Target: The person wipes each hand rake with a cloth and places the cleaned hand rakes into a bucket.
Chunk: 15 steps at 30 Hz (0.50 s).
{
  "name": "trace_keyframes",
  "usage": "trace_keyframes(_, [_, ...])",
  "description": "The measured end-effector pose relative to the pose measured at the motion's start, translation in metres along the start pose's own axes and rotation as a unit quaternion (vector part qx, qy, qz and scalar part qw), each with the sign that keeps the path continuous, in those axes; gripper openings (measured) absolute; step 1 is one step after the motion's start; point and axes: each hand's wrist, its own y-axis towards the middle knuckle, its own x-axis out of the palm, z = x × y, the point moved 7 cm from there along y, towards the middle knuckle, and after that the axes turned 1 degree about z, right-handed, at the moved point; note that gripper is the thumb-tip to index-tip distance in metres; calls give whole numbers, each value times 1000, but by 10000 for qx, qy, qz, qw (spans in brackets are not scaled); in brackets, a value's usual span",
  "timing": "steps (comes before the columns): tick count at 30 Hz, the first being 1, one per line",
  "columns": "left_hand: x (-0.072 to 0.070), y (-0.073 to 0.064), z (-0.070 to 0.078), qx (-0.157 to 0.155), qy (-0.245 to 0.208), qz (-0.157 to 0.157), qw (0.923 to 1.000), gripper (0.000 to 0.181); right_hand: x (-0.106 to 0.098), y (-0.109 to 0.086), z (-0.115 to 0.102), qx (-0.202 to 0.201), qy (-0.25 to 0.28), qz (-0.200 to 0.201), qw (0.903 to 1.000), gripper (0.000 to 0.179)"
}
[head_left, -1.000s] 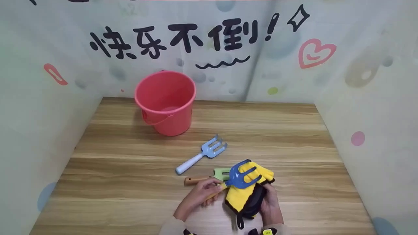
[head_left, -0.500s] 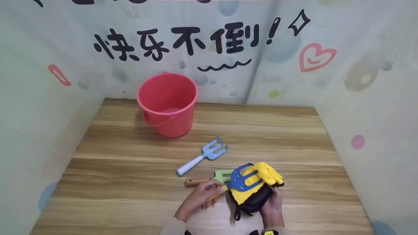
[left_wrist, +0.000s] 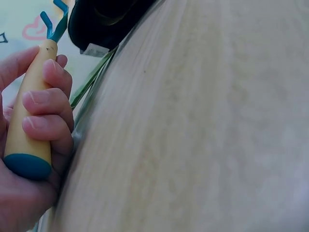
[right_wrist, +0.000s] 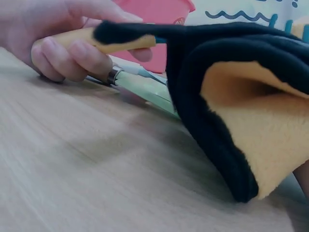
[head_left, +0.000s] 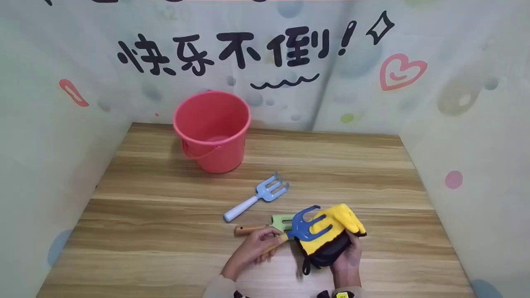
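My left hand (head_left: pixel 256 245) grips the yellow handle of a blue three-pronged hand fork (head_left: pixel 301 229). In the left wrist view the fingers (left_wrist: pixel 47 101) wrap that handle, which ends in a blue cap. My right hand (head_left: pixel 350 255) holds a folded yellow cloth (head_left: pixel 325 240) with black trim and a black hanging loop, from below and the right. The fork's prongs overlap the yellow side in the head view. The right wrist view shows the cloth's black edge (right_wrist: pixel 186 92) and yellow inside; most of the right fingers are hidden behind it.
A light blue hand fork (head_left: pixel 265 191) lies on the wooden table (head_left: pixel 136 231). Beneath the held fork lies a green-headed tool (head_left: pixel 282 222) with a wooden handle, partly hidden. A pink bucket (head_left: pixel 223 155) stands at the back left, near the printed cloth wall (head_left: pixel 290 111).
My right hand has shifted the cloth to the right and slightly turned it, so its yellow folds now point further right. My left hand and the blue fork stay nearly still.
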Motion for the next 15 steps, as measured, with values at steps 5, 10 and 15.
trace_keyframes(5, [-3, -1, 1, 133, -405, -21, 9991, 31, 0, 2, 3, 262, -269, -26, 9993, 38])
trace_keyframes(10, [-6, -4, 1, 28, -727, 30, 9973, 34, -6, 6, 17, 949, -1365, 310, 9856, 33])
trace_keyframes(15, [-5, -5, 0, 3, -932, -104, 9956, 35, -22, 5, 26, 1259, -3471, 1021, 9237, 17])
